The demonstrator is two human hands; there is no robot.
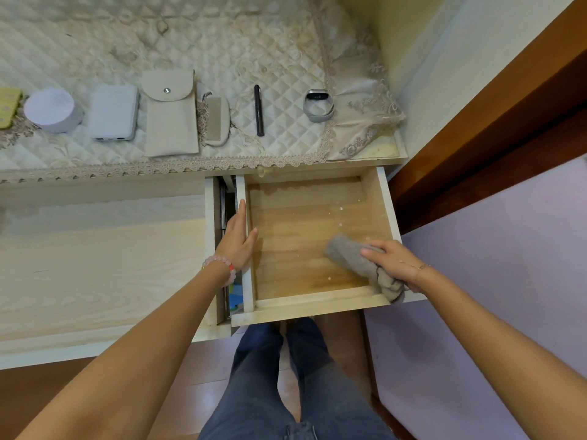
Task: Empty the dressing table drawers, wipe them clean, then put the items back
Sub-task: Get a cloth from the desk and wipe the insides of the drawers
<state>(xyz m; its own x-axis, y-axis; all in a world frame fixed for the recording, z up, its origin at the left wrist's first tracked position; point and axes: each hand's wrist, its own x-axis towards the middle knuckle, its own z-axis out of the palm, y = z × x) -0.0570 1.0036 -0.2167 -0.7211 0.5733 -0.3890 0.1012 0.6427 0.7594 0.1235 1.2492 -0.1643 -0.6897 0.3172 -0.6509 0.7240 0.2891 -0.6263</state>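
Far left of the bench [95, 188]: a round white box [50, 109], a white power bank [114, 113] just beside it, then a beige pouch [170, 114]. All are lined up on the quilted cover [222, 52].
Middle of the bench: a comb [216, 120] lies right against the pouch and a dark pen [259, 110] a little apart, with a wrist band [318, 105] closing the row on the right.
Left hand [236, 241]: it lies flat along the left wall of the drawer [388, 214], the grip apart and the fingers straight. I'd say it's steadying the drawer.
Drawer: it's pulled well out below the bench edge. Nothing sits inside but bare wood, with a few pale specks towards the back right.
Grey cloth [349, 254]: bunched up on the drawer floor at the front right corner, its tail trailing over the front rim.
Right hand [392, 263]: the grip is clamped round the cloth, fingers curled over the top and pressing it down onto the wood.
Done so far: this drawer is emptied out — the row on the bench looks like its contents.
Under way: the wipe. The specks at the back suggest it isn't finished.
Left to do: finish wiping, then put every item back — whether other drawers are waiting, I can't tell from here.
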